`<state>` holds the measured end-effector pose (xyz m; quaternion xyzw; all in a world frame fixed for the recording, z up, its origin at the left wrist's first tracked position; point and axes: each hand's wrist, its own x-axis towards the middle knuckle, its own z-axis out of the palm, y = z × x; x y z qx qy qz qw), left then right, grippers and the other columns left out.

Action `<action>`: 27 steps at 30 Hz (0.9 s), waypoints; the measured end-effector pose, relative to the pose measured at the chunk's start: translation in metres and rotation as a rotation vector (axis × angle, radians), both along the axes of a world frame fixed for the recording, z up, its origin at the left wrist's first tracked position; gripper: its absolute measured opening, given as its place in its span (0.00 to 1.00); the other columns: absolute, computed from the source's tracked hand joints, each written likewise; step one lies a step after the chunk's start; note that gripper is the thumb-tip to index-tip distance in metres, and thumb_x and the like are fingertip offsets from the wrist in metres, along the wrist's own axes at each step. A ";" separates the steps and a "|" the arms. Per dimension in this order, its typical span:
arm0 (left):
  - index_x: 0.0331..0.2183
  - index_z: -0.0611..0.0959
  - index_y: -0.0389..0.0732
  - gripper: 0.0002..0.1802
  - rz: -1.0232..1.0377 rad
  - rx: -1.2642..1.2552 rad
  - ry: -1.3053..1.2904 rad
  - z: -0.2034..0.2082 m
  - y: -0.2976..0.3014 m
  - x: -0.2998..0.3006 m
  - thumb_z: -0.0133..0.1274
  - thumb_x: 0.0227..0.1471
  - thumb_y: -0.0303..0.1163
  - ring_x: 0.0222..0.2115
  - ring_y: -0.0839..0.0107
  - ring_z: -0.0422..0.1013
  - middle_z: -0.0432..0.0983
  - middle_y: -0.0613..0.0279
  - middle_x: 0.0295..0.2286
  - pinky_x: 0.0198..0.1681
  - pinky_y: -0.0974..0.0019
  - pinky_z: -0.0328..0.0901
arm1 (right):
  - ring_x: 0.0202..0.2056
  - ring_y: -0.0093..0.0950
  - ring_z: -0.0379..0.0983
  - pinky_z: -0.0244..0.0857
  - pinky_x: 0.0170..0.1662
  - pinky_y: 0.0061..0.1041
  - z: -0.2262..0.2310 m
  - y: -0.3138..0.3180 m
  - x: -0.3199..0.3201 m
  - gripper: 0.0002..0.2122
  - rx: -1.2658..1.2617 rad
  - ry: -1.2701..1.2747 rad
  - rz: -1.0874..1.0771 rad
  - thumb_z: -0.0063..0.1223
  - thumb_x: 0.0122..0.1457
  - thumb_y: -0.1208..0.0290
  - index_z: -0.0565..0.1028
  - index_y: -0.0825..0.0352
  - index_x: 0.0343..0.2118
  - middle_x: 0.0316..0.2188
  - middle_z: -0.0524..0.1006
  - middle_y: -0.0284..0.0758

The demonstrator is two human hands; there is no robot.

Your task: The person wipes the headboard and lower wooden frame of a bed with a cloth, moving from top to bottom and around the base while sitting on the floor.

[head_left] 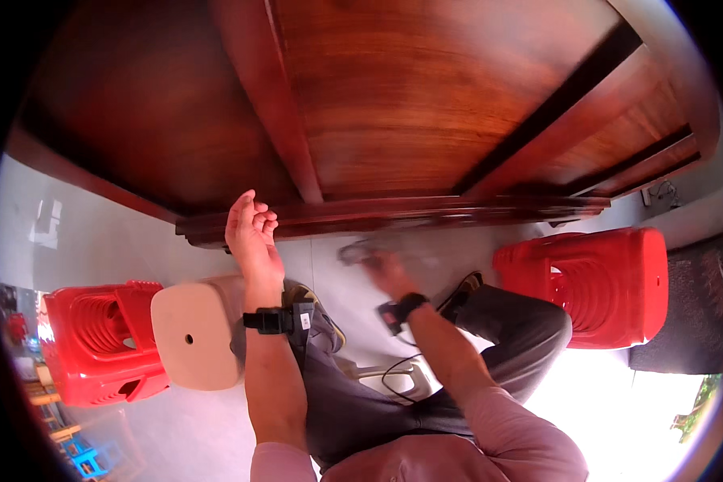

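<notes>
A large reddish-brown wooden panel with raised frame bars (394,104) rises in front of me, its moulded lower edge close to both hands. My left hand (253,233) is raised at that edge, left of the middle, palm up. Its fingers are loosely bent and a little apart, with nothing visible in them. To the right and lower, my right hand (387,271) is smeared by motion. At its fingers is a dark, looped thing (352,254), too blurred to name. Each wrist wears a black strap with a small box.
Red plastic stools stand at the left (104,341) and right (590,289). A beige stool (194,336) is beside the left one. I sit on a pale seat (394,377), feet on the grey floor (209,426). A thin black cable hangs below my right wrist.
</notes>
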<state>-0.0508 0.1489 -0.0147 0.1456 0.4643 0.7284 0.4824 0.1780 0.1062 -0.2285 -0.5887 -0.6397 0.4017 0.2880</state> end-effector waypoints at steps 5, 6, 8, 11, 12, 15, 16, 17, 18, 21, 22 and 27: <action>0.39 0.79 0.43 0.10 -0.002 0.057 0.026 -0.007 -0.001 -0.004 0.53 0.53 0.32 0.25 0.78 0.67 0.73 0.70 0.25 0.32 0.74 0.62 | 0.36 0.27 0.69 0.72 0.43 0.29 0.003 0.042 -0.164 0.05 -0.879 1.637 -0.407 0.49 0.57 0.76 0.72 0.66 0.36 0.34 0.72 0.34; 0.39 0.79 0.43 0.10 -0.049 0.052 0.032 0.002 0.008 0.015 0.53 0.53 0.33 0.25 0.78 0.67 0.73 0.70 0.26 0.32 0.74 0.62 | 0.37 0.29 0.70 0.73 0.42 0.31 -0.034 0.059 -0.155 0.05 -0.490 1.341 -0.173 0.50 0.57 0.74 0.72 0.66 0.36 0.34 0.73 0.35; 0.39 0.79 0.43 0.10 -0.109 0.053 0.041 0.000 0.017 0.025 0.53 0.53 0.34 0.25 0.79 0.66 0.72 0.71 0.25 0.33 0.74 0.61 | 0.38 0.32 0.71 0.74 0.42 0.34 -0.064 0.078 -0.145 0.05 -0.085 0.988 -0.096 0.50 0.56 0.73 0.73 0.65 0.36 0.34 0.75 0.36; 0.38 0.79 0.44 0.10 -0.004 -0.018 0.053 -0.003 0.004 0.000 0.54 0.53 0.34 0.25 0.80 0.65 0.72 0.72 0.25 0.34 0.74 0.61 | 0.40 0.32 0.71 0.72 0.46 0.35 0.007 0.071 -0.114 0.06 -0.786 1.722 -0.613 0.42 0.59 0.77 0.72 0.71 0.34 0.34 0.75 0.39; 0.38 0.79 0.44 0.10 -0.002 -0.020 0.050 -0.001 0.002 -0.001 0.54 0.53 0.34 0.25 0.80 0.65 0.72 0.72 0.25 0.34 0.74 0.61 | 0.39 0.33 0.71 0.74 0.44 0.38 0.014 0.069 -0.093 0.07 -0.786 1.721 -0.657 0.42 0.55 0.78 0.72 0.67 0.36 0.36 0.75 0.38; 0.39 0.79 0.44 0.11 -0.070 0.006 0.068 0.002 0.008 0.015 0.54 0.53 0.35 0.25 0.80 0.65 0.72 0.72 0.25 0.34 0.74 0.60 | 0.41 0.32 0.71 0.72 0.47 0.34 0.004 0.059 -0.005 0.08 -0.352 1.508 -0.564 0.44 0.57 0.73 0.71 0.69 0.37 0.37 0.74 0.39; 0.41 0.78 0.43 0.12 -0.067 -0.009 0.081 0.001 0.007 0.011 0.53 0.53 0.34 0.26 0.80 0.64 0.71 0.73 0.26 0.36 0.74 0.60 | 0.39 0.34 0.71 0.70 0.44 0.34 0.011 0.050 0.014 0.09 -0.117 1.116 -0.401 0.49 0.56 0.73 0.70 0.71 0.38 0.36 0.73 0.41; 0.42 0.77 0.43 0.14 -0.067 -0.022 0.090 -0.001 0.006 0.008 0.52 0.53 0.34 0.27 0.80 0.64 0.70 0.73 0.26 0.38 0.74 0.59 | 0.37 0.35 0.71 0.69 0.41 0.33 0.019 0.041 0.034 0.11 0.147 0.495 -0.337 0.54 0.55 0.73 0.69 0.72 0.38 0.34 0.73 0.43; 0.42 0.77 0.43 0.14 -0.067 -0.025 0.093 -0.003 0.005 0.006 0.52 0.53 0.34 0.27 0.80 0.64 0.70 0.73 0.26 0.38 0.74 0.59 | 0.35 0.37 0.72 0.67 0.38 0.33 0.028 0.032 0.055 0.14 0.376 0.059 -0.391 0.58 0.53 0.73 0.68 0.73 0.39 0.33 0.72 0.45; 0.43 0.77 0.43 0.14 -0.117 -0.022 0.108 0.000 0.012 0.020 0.52 0.54 0.33 0.28 0.80 0.64 0.70 0.74 0.27 0.39 0.74 0.59 | 0.34 0.40 0.72 0.67 0.37 0.34 0.003 0.041 0.117 0.17 0.493 -0.044 -0.515 0.60 0.52 0.72 0.67 0.73 0.41 0.32 0.72 0.47; 0.41 0.78 0.43 0.12 -0.118 -0.013 0.109 0.000 0.014 0.023 0.53 0.54 0.34 0.27 0.80 0.65 0.71 0.73 0.26 0.37 0.74 0.59 | 0.34 0.41 0.72 0.67 0.37 0.34 -0.003 0.042 0.133 0.18 0.483 -0.054 -0.543 0.60 0.52 0.71 0.66 0.73 0.42 0.32 0.72 0.48; 0.40 0.79 0.44 0.11 -0.118 -0.012 0.127 -0.005 0.016 0.026 0.54 0.54 0.35 0.26 0.80 0.65 0.72 0.73 0.25 0.35 0.75 0.60 | 0.36 0.38 0.71 0.67 0.39 0.32 -0.004 0.043 0.183 0.18 0.537 -0.231 -0.651 0.57 0.54 0.69 0.65 0.72 0.42 0.35 0.72 0.47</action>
